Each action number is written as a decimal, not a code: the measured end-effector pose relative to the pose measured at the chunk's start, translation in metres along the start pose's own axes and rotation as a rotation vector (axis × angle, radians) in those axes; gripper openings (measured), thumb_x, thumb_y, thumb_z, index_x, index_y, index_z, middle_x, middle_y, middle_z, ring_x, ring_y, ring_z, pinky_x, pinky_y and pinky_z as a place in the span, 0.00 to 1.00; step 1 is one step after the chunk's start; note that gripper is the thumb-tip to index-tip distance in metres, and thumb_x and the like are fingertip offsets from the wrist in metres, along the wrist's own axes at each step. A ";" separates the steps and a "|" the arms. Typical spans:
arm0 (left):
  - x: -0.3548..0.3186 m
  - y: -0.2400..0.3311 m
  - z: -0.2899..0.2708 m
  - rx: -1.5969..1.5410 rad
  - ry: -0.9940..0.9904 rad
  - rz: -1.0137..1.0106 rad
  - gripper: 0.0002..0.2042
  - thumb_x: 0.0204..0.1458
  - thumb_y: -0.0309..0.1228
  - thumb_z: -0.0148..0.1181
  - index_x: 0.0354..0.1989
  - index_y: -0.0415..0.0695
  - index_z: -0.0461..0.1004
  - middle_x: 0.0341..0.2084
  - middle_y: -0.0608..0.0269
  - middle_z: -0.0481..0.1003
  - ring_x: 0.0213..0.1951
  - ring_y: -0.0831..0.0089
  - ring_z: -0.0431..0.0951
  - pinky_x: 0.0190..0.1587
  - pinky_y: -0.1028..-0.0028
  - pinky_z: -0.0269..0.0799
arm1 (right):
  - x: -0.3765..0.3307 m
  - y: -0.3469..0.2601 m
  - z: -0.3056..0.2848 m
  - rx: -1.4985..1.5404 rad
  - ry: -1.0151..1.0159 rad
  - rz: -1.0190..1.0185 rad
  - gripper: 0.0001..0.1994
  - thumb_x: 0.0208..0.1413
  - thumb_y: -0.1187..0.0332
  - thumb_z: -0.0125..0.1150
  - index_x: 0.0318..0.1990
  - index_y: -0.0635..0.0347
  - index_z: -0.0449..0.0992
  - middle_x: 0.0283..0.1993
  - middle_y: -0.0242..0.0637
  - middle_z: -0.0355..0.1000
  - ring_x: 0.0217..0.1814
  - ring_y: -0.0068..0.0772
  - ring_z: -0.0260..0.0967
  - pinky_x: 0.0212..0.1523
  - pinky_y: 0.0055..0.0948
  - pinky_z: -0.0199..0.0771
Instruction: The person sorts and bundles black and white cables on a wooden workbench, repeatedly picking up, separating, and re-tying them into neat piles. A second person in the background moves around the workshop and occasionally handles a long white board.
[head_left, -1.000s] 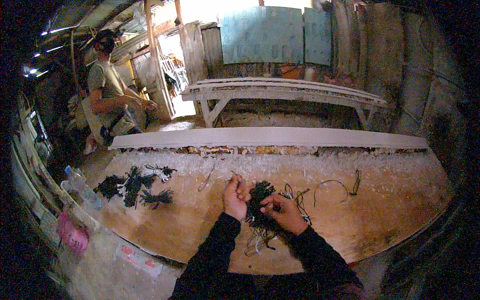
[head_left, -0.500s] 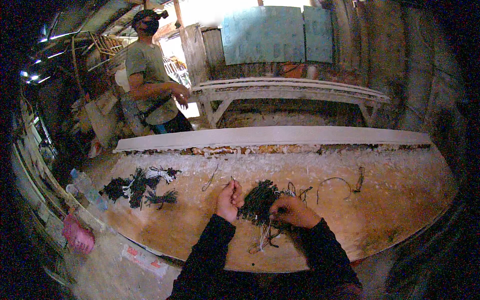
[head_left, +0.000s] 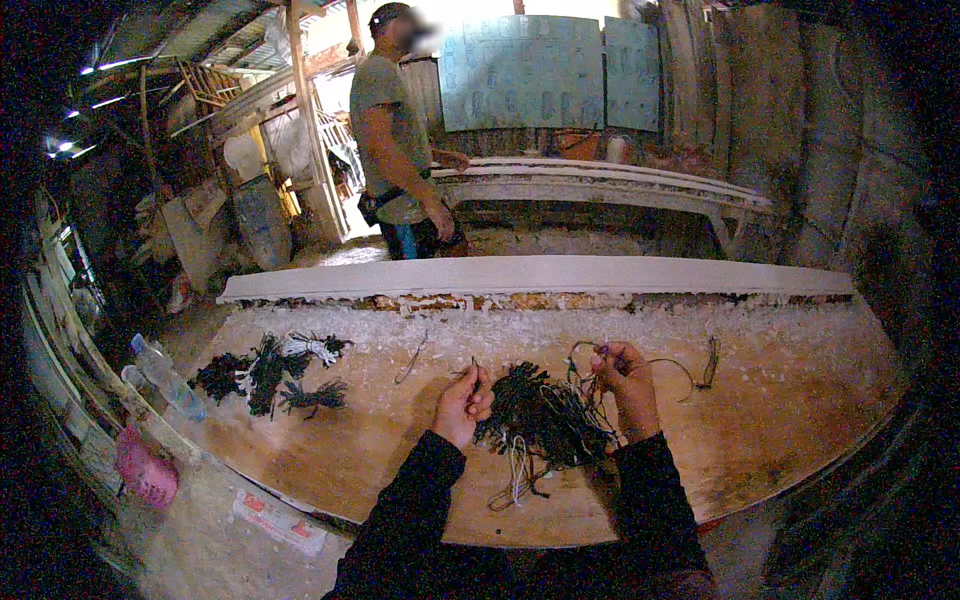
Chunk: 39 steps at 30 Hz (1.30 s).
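Observation:
A tangled pile of dark cords [head_left: 550, 415] lies on the wooden tabletop in front of me, with a few pale cords [head_left: 516, 472] trailing from its near side. My left hand [head_left: 462, 408] is closed just left of the pile, a short dark cord end poking up from its pinched fingers. At the pile's right side, my right hand [head_left: 628, 385] is raised a little and pinches a thin dark cord that hangs in a loop toward the pile. Tied bundles of black and white cords [head_left: 265, 370] lie at the left.
Loose cord pieces [head_left: 708, 362] lie right of the pile. A long white board [head_left: 540, 275] runs along the table's far edge. At the left edge are a clear plastic bottle [head_left: 165, 375] and a pink bag [head_left: 146, 468]. Beyond, a person [head_left: 390, 150] stands by a long bench [head_left: 600, 185].
My right hand has risen from the pile and moved right and away, drawing up a cord. My left hand stays nearly in place. The person behind has moved right, toward the bench.

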<state>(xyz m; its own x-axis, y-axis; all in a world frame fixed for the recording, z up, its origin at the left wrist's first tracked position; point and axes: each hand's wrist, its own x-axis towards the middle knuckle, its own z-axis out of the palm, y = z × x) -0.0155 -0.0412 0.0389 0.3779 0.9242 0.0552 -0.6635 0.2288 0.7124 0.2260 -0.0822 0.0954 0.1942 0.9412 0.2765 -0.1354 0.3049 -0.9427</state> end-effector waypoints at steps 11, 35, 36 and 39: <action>-0.001 0.003 0.006 0.008 0.049 -0.016 0.10 0.53 0.40 0.49 0.28 0.49 0.66 0.12 0.73 0.59 0.13 0.82 0.56 0.13 0.82 0.49 | -0.003 0.014 0.011 -0.339 -0.197 -0.068 0.09 0.42 0.73 0.65 0.31 0.58 0.71 0.23 0.25 0.66 0.26 0.17 0.62 0.30 0.18 0.64; -0.021 0.005 0.045 0.447 0.127 -0.029 0.09 0.48 0.38 0.59 0.28 0.49 0.68 0.14 0.79 0.57 0.14 0.87 0.54 0.16 0.84 0.47 | -0.013 0.019 0.023 -0.516 -0.116 -0.342 0.12 0.44 0.72 0.62 0.38 0.60 0.71 0.33 0.31 0.69 0.34 0.23 0.64 0.35 0.23 0.66; -0.021 0.005 0.043 0.417 0.154 -0.086 0.09 0.48 0.38 0.59 0.28 0.49 0.68 0.14 0.79 0.57 0.15 0.88 0.54 0.16 0.84 0.47 | -0.015 0.018 0.023 -0.540 -0.176 -0.313 0.13 0.44 0.73 0.63 0.39 0.60 0.70 0.34 0.31 0.69 0.35 0.23 0.64 0.36 0.23 0.66; -0.023 0.003 0.039 0.645 0.158 -0.022 0.10 0.50 0.39 0.55 0.28 0.45 0.71 0.16 0.74 0.67 0.17 0.82 0.63 0.19 0.80 0.58 | -0.019 0.019 0.028 -0.400 -0.281 -0.188 0.16 0.44 0.73 0.63 0.42 0.60 0.69 0.37 0.31 0.69 0.37 0.23 0.65 0.38 0.23 0.66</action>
<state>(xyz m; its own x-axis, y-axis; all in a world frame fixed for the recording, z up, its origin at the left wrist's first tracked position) -0.0014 -0.0735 0.0670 0.2546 0.9665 -0.0322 -0.1190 0.0644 0.9908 0.1924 -0.0898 0.0775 -0.0962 0.8951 0.4354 0.2694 0.4445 -0.8543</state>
